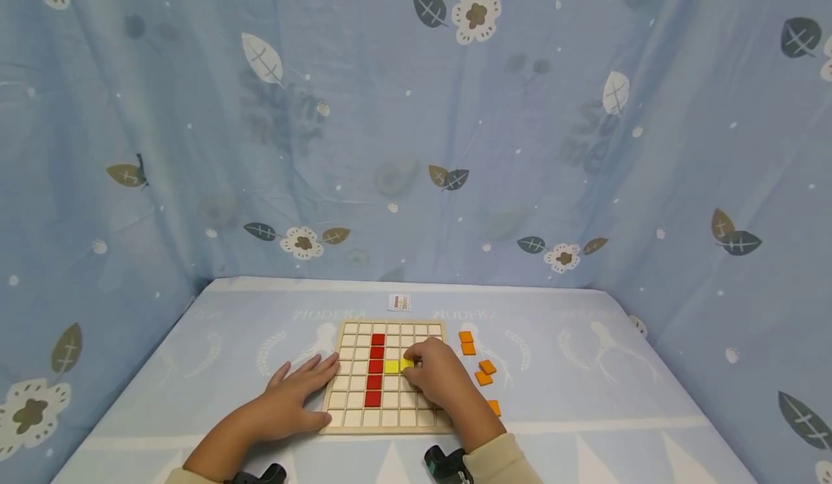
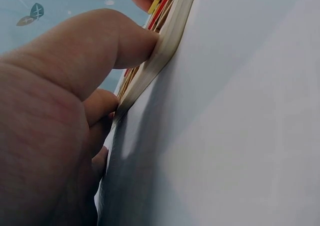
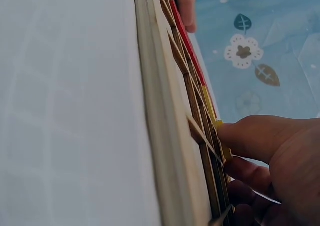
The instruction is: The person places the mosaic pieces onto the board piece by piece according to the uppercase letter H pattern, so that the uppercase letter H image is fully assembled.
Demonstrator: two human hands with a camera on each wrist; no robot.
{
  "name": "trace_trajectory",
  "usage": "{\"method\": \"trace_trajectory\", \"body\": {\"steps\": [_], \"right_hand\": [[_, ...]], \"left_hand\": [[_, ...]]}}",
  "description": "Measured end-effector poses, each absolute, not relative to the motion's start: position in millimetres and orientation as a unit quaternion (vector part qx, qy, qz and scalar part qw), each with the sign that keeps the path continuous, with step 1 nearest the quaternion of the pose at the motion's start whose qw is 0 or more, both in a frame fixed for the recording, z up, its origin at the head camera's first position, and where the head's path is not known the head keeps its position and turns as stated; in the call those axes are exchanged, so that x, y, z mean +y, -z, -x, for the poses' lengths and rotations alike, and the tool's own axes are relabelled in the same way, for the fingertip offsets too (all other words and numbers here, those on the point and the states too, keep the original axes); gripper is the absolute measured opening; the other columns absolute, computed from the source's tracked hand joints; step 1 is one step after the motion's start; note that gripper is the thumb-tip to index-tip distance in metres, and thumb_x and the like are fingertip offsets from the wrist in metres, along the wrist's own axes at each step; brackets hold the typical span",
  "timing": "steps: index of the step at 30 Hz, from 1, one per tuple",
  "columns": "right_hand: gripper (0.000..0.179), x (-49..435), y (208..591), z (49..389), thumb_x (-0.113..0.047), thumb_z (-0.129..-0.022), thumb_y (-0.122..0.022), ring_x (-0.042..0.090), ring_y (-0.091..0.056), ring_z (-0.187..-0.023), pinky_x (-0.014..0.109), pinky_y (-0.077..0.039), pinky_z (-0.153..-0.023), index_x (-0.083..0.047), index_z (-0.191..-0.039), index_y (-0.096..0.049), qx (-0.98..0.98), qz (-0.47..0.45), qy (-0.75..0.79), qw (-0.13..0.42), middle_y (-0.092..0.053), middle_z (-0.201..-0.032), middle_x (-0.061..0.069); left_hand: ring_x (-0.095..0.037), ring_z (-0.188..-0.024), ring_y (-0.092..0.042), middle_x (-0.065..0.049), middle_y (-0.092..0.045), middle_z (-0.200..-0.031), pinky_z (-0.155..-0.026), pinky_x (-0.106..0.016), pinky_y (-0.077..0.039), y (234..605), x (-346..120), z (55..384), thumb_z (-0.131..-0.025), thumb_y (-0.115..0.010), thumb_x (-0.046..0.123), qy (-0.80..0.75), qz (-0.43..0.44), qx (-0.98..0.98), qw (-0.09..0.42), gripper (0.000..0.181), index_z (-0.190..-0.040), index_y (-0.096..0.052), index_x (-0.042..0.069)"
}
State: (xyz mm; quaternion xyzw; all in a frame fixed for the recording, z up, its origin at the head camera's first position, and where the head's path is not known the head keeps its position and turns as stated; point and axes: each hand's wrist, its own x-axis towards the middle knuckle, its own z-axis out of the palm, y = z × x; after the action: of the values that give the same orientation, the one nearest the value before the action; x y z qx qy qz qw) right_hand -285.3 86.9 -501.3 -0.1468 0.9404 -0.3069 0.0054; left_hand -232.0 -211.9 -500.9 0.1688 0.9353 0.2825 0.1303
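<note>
A wooden grid board (image 1: 383, 430) lies on the table, with a column of red tiles (image 1: 375, 366) in its cells. One yellow tile (image 1: 391, 366) sits in the cell just right of that column. My right hand (image 1: 443, 377) pinches a second yellow tile (image 1: 406, 363) between thumb and fingers, beside the first one. In the right wrist view this tile (image 3: 225, 148) is at the cell walls; whether it is fully seated I cannot tell. My left hand (image 1: 292, 397) is spread along the board's left edge, its fingertips and thumb touching the frame.
Several loose orange tiles (image 1: 487, 366) lie to the right of the board, one partly hidden by my right forearm. Behind the board is a small printed card (image 1: 399, 302). A patterned blue curtain (image 1: 403, 123) closes off the table's back and sides.
</note>
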Motion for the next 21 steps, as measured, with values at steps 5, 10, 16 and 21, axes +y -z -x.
{"method": "trace_trajectory", "body": {"steps": [5,10,16,21], "right_hand": [[0.014,85.3,501.3,284.5,-0.019,-0.092,-0.08,0.016,-0.057,-0.092,0.038,-0.054,-0.082,-0.015,-0.106,-0.081,0.94,0.142,0.31,0.013,-0.065,-0.103,-0.002],[0.014,83.3,504.6,284.1,-0.019,-0.092,-0.08,0.016,-0.057,-0.093,0.038,-0.054,-0.085,-0.017,-0.106,-0.081,0.941,0.139,0.307,0.019,-0.064,-0.104,-0.003],[0.018,86.6,504.3,286.7,-0.021,-0.092,-0.08,0.016,-0.059,-0.094,0.039,-0.055,-0.086,-0.016,-0.109,-0.08,0.94,0.151,0.305,0.017,-0.065,-0.105,-0.002],[0.022,98.9,499.9,287.2,-0.022,-0.096,-0.076,0.017,-0.062,-0.097,0.04,-0.057,-0.084,-0.015,-0.117,-0.077,0.933,0.143,0.331,0.018,-0.067,-0.111,0.0]], "left_hand": [[-0.037,-0.162,-0.015,0.002,-0.027,-0.174,-0.12,-0.072,0.007,503.6,-211.7,232.2,-0.086,-0.083,0.042,-0.284,-0.165,0.936,0.128,0.093,-0.164,-0.038,0.018],[-0.038,-0.162,-0.016,0.002,-0.027,-0.174,-0.12,-0.072,0.007,504.9,-213.3,230.5,-0.085,-0.083,0.041,-0.284,-0.164,0.936,0.127,0.094,-0.164,-0.038,0.017],[-0.037,-0.162,-0.016,0.003,-0.027,-0.174,-0.121,-0.071,0.006,503.8,-213.9,230.2,-0.087,-0.082,0.044,-0.277,-0.16,0.939,0.127,0.093,-0.164,-0.038,0.019],[-0.037,-0.162,-0.015,0.003,-0.027,-0.174,-0.121,-0.071,0.006,502.5,-211.5,232.4,-0.087,-0.082,0.044,-0.279,-0.165,0.938,0.126,0.093,-0.164,-0.038,0.019]]}}
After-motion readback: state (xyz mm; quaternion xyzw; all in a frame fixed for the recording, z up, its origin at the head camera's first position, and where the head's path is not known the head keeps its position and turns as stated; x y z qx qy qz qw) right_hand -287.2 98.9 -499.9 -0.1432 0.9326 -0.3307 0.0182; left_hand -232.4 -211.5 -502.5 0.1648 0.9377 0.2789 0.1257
